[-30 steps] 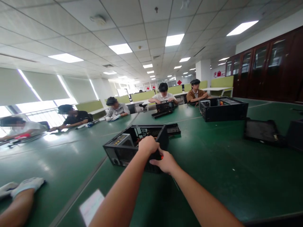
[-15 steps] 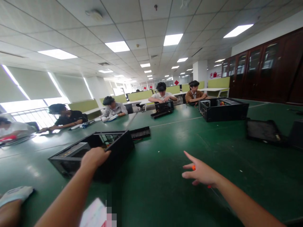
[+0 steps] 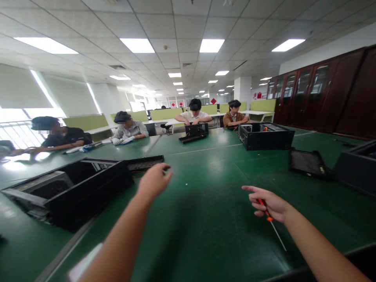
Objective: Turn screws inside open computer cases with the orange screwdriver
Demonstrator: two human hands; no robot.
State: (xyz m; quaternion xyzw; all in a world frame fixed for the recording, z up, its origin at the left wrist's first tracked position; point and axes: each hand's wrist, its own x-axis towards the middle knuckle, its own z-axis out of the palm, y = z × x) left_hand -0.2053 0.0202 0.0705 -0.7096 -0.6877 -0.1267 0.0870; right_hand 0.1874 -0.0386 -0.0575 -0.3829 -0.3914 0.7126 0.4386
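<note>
My right hand [image 3: 272,205] is closed around a screwdriver [image 3: 268,216] with a red-orange handle. Its thin metal shaft points down toward me, and my index finger is stretched out to the left. Over the green table, my left hand [image 3: 154,180] hangs with thumb and fingers bent and slightly apart; I see nothing held in it. Left of it lies an open black computer case [image 3: 88,199] with a metal box inside. Just behind my left hand is a black panel [image 3: 142,163], touching or close to the case's far end.
Another open computer case [image 3: 267,139] stands at the far right, with a black panel [image 3: 308,163] and a dark case [image 3: 357,166] nearer. Several people sit along the far side, one behind a small black case [image 3: 201,130]. White paper [image 3: 84,264] lies beneath my left arm.
My left hand has come off the case's edge and moved right. The view has turned right, so the left case sits further left. The screwdriver in my right hand shows more clearly.
</note>
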